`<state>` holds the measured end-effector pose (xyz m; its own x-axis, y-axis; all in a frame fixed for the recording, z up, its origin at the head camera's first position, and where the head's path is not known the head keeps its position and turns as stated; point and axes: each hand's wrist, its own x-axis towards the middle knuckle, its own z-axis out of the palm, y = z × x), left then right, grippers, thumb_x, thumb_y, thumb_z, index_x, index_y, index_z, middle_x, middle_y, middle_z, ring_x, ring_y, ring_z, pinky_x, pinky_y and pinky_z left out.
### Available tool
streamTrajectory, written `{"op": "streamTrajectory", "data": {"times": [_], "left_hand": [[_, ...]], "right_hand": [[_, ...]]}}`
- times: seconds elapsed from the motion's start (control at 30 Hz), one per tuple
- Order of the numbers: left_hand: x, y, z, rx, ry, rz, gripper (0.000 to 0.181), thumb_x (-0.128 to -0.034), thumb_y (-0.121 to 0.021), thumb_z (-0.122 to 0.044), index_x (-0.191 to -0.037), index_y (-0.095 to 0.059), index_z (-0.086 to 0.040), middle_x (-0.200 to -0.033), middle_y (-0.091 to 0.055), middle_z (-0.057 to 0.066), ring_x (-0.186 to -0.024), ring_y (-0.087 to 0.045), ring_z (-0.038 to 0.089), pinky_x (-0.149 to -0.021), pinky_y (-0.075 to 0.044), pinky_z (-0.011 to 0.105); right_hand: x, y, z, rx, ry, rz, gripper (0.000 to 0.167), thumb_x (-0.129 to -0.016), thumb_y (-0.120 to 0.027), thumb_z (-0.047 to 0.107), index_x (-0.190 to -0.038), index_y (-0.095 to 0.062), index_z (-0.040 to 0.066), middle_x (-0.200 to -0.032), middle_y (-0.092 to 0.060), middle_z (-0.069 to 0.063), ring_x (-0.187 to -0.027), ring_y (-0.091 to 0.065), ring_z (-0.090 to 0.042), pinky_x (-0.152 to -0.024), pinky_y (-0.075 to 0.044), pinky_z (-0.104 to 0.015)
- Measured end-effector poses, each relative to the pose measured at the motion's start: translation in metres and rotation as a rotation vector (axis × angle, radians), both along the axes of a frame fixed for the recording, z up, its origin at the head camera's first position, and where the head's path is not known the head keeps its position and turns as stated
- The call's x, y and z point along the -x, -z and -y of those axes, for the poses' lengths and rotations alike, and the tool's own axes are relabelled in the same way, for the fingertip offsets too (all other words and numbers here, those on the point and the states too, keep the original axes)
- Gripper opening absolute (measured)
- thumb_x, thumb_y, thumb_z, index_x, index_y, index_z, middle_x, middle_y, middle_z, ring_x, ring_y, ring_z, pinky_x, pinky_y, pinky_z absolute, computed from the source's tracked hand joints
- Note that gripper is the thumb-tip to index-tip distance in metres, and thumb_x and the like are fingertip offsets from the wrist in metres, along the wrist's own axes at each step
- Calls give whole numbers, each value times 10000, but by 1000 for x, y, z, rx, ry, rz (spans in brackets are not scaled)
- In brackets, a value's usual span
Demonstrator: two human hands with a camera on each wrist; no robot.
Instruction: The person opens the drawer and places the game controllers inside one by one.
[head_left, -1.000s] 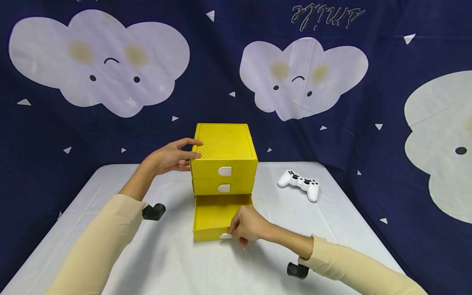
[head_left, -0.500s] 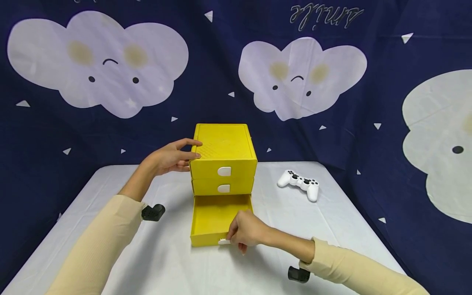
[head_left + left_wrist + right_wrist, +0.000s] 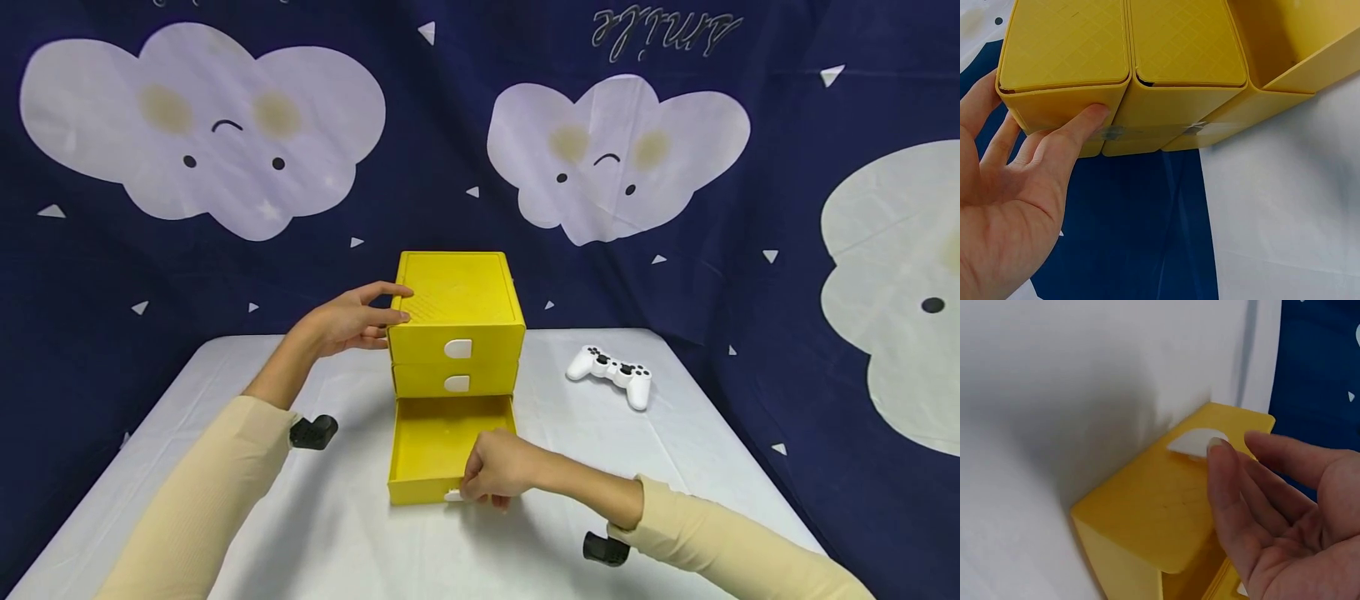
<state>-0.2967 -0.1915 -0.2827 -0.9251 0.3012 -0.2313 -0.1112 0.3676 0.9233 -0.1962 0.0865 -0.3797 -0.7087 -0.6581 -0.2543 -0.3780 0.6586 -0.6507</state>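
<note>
A yellow three-drawer box (image 3: pixel 457 287) stands mid-table with its bottom drawer (image 3: pixel 442 442) pulled out and bare inside; the upper two are closed. The left hand (image 3: pixel 347 321) rests on the box's top left edge, fingers spread over the top and side. In the left wrist view, a fingertip presses a yellow panel. The right hand (image 3: pixel 502 467) is at the bottom drawer's front, beside its white handle (image 3: pixel 1196 442). In the right wrist view, one fingertip overlaps the handle's end, while another loosely bent finger stands apart from it, leaving a gap.
A white game controller (image 3: pixel 611 375) lies on the table to the right of the box. White cloth (image 3: pixel 345 533) covers the table. Behind hangs a dark blue curtain (image 3: pixel 435 167) with clouds. Black wrist devices (image 3: pixel 313 432) are on both forearms.
The bottom drawer has slid a little farther toward the person, along with the right hand. The fingers have loosened from the handle. The left hand has stayed on the box.
</note>
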Motion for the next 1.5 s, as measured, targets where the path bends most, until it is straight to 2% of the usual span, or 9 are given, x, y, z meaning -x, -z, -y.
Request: {"op": "streamTrajectory", "data": {"times": [0.13, 0.23, 0.43, 0.6, 0.8, 1.03, 1.17, 1.37, 1.5], "left_hand": [[0, 0, 0, 2, 2, -1, 621, -991, -678, -289, -1547, -404, -253, -1401, -510, 129, -957, -618, 181, -1090, -499, 474], [1, -1, -1, 4, 2, 0, 619, -991, -678, -288, -1546, -406, -257, -1386, -519, 128, -907, -611, 168, -1083, -505, 467], [2, -2, -1, 1, -1, 5, 622, -990, -681, -289, -1546, -404, -262, -1351, -533, 111, -861, -599, 154, -1079, -510, 462], [2, 0, 1, -15, 11, 7, 616, -990, -681, -290, -1542, -410, -261, -1210, -556, 79, -751, -532, 137, -1077, -512, 455], [2, 0, 2, -28, 13, 6, 606, -990, -682, -281, -1535, -418, -263, -1035, -575, 32, -673, -487, 122, -1055, -529, 437], [1, 0, 1, -32, 15, 10, 610, -994, -675, -269, -1542, -408, -249, -1103, -564, 57, -645, -466, 121, -1082, -505, 470], [0, 0, 1, -26, 9, 5, 602, -995, -675, -270, -1537, -414, -249, -1101, -568, 60, -613, -443, 116, -1082, -505, 475], [1, 0, 1, -24, 6, 3, 598, -991, -679, -264, -1532, -424, -248, -903, -554, 9, -575, -407, 115, -1071, -514, 470], [1, -1, 1, -22, 1, 8, 601, -990, -681, -264, -1532, -422, -249, -966, -573, 22, -614, -444, 121, -1064, -522, 459]], "right_hand": [[0, -6, -1, -20, -3, 25, 176, -867, -790, 122, -710, -776, 42, -543, -650, -57, -425, -610, -233, -448, -550, -287], [1, -11, -2, -13, 2, 33, 193, -867, -790, 132, -702, -770, 36, -537, -644, -48, -480, -630, -301, -422, -466, -199], [12, -20, -8, 28, 7, 11, 158, -866, -790, 125, -731, -778, 43, -612, -678, -84, -496, -579, -135, -486, -514, -215], [24, -29, -15, 35, 41, -21, 57, -854, -809, 152, -878, -791, 103, -719, -731, -47, -590, -659, -204, -544, -541, -250], [40, -39, -31, 12, 133, -64, 243, -854, -818, 219, -1065, -773, 107, -844, -745, 28, -714, -682, -202, -632, -554, -277], [62, -43, -60, 35, 253, -88, 305, -856, -807, 217, -1114, -755, 62, -901, -768, -34, -724, -685, -158, -695, -606, -347], [75, -41, -79, 38, 339, -102, 384, -861, -805, 251, -1186, -726, 62, -939, -762, -60, -743, -691, -183, -713, -606, -373], [86, -33, -106, 71, 421, -150, 516, -836, -824, 254, -1280, -671, 41, -992, -760, -109, -762, -707, -199, -719, -613, -369], [92, -30, -121, 71, 464, -187, 549, -832, -825, 266, -1304, -657, 43, -1016, -753, -134, -769, -711, -197, -739, -619, -388]]}}
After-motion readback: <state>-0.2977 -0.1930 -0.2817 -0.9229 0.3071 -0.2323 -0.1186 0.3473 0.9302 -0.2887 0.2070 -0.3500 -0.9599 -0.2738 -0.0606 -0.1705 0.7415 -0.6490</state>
